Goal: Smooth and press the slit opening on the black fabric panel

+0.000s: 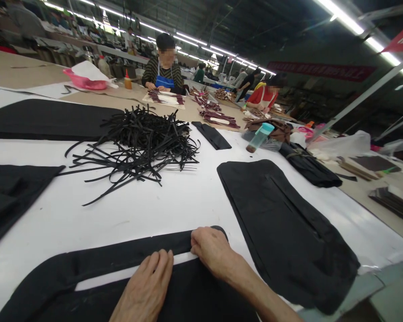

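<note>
A black fabric piece (97,264) with a long slit lies at the near edge of the white table (174,201). My left hand (147,286) rests flat on it just below the slit, fingers together and stretched. My right hand (211,250) presses on the fabric's upper right corner, fingers curled down onto the cloth edge. A heap of black strips (141,143) lies farther out in the middle. A stack of black fabric pieces (282,223) sits to the right.
More black fabric lies at the left (10,192) and far left (50,118). A teal-capped bottle (259,137) lies on its side at right. Two people sit working at the far end of the table (164,67), (265,96). A pink basin (83,82) stands beyond.
</note>
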{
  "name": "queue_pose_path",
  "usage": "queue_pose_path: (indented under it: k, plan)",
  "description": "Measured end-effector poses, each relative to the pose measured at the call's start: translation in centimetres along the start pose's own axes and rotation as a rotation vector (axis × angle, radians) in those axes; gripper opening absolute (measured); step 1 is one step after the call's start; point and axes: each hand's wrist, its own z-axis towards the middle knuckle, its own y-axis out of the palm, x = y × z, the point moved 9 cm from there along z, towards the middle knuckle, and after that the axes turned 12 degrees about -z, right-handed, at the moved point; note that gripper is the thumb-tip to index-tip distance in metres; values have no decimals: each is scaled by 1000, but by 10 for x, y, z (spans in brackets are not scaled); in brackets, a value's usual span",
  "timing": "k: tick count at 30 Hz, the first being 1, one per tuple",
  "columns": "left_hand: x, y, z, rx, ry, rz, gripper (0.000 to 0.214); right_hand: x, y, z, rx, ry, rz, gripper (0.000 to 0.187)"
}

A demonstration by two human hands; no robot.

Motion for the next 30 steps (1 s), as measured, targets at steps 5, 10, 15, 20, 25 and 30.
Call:
queue_pose_path:
  k: [5,10,15,20,25,30]
  plan:
    - [3,-4,11,-39,-54,11,49,-4,-7,3,-74,29,-59,17]
    - [7,-9,25,-158,-99,23,52,-1,-9,3,-110,63,-71,16]
    - [8,-8,29,-206,-120,40,49,5,-6,6,-132,120,-55,13]
    - [4,1,30,-234,-115,-109,55,15,-4,6,-107,146,-21,19]
    - [-1,7,31,-265,-151,-176,63,29,6,10,-111,122,26,10]
    - [0,4,40,-307,-143,-204,68,38,8,13,-98,138,75,6]
